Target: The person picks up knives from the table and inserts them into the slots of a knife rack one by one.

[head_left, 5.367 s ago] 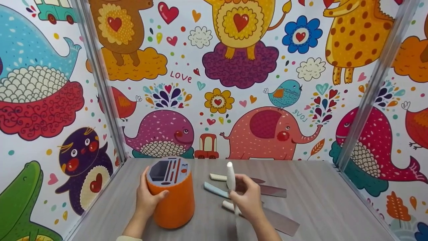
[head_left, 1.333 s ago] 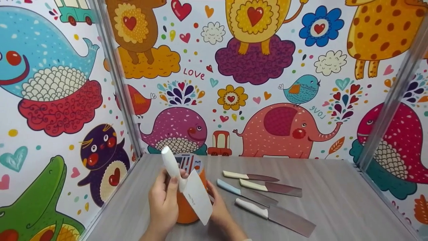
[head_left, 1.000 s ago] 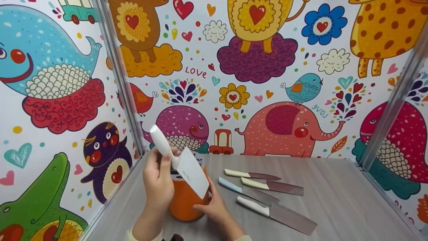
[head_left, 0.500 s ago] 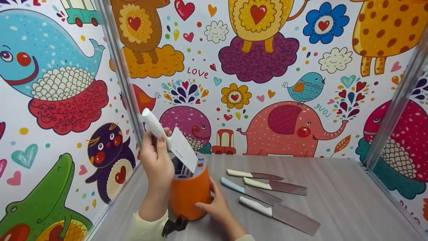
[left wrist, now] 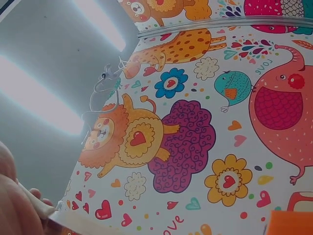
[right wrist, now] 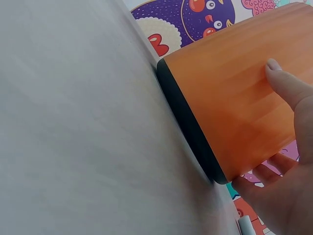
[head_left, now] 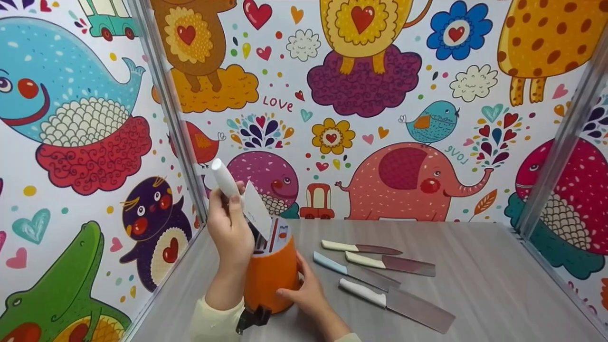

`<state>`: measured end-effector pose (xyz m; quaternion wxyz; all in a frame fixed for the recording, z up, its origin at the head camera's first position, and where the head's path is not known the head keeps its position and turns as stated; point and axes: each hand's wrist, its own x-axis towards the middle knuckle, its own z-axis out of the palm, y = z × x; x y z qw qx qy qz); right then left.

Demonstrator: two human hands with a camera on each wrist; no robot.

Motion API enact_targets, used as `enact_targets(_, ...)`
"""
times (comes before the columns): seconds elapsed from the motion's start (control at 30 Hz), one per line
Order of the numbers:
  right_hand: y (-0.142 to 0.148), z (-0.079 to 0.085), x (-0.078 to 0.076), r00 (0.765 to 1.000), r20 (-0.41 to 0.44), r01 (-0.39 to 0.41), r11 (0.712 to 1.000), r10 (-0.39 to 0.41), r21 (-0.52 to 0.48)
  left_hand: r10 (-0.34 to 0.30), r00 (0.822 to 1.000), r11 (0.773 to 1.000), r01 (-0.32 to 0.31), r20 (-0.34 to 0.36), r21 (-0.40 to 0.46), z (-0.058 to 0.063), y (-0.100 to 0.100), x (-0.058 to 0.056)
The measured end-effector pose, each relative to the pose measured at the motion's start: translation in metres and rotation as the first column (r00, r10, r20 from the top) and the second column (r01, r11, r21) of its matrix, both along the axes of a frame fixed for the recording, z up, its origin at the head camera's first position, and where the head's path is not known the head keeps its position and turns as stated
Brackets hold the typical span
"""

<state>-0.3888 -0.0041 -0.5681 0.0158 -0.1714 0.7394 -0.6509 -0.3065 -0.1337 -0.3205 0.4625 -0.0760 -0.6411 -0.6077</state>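
In the head view my left hand (head_left: 230,232) grips a white-handled cleaver (head_left: 257,211) by its handle, held slanting with the blade down. The blade's lower corner is right at the grey slotted top of an orange knife block (head_left: 270,280) and overlaps it in this view. My right hand (head_left: 308,292) holds the block low on its right side, thumb across the front. The right wrist view shows that right hand (right wrist: 286,171) around the orange wall (right wrist: 230,98), near the block's dark base. Only part of the left hand (left wrist: 17,210) and cleaver (left wrist: 39,205) appears in the left wrist view.
Several knives lie on the grey table (head_left: 475,266) to the right: a narrow cream-handled knife (head_left: 361,248), a broader cream-handled one (head_left: 389,263), a blue-handled knife (head_left: 356,270) and another white-handled cleaver (head_left: 399,304). Patterned walls enclose the table.
Earlier the left hand held the block and the right a white-handled knife; now the roles are swapped. Since half a second ago, the cleaver has shifted slightly right, against the block's top.
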Motion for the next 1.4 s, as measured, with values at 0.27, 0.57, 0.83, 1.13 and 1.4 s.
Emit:
enact_targets(0.27,-0.002,0.001,-0.001,0.999,0.035,0.017,1.000,-0.017,0.005,-0.008,0.999,1.000,0.008,0.049,0.002,-0.005,0.001,-0.016)
enact_targets(0.57,0.001,0.000,-0.003,0.999,0.028,0.024,0.999,-0.023,-0.022,-0.065,0.986,0.994,0.050,0.155,0.098,-0.021,0.012,-0.039)
enact_targets(0.83,0.000,-0.003,-0.004,1.000,0.007,0.009,1.000,-0.008,-0.028,-0.088,0.972,0.990,0.062,0.219,0.126,-0.040,0.018,-0.053)
enact_targets(1.13,0.000,-0.005,-0.002,1.000,-0.008,0.004,0.999,-0.005,-0.037,-0.123,0.930,0.985,0.071,0.347,0.159,-0.073,0.023,-0.067)
enact_targets(1.4,0.001,-0.006,-0.003,1.000,-0.012,0.004,0.999,-0.005,-0.045,-0.144,0.848,0.988,0.091,0.510,0.128,-0.077,0.022,-0.075)
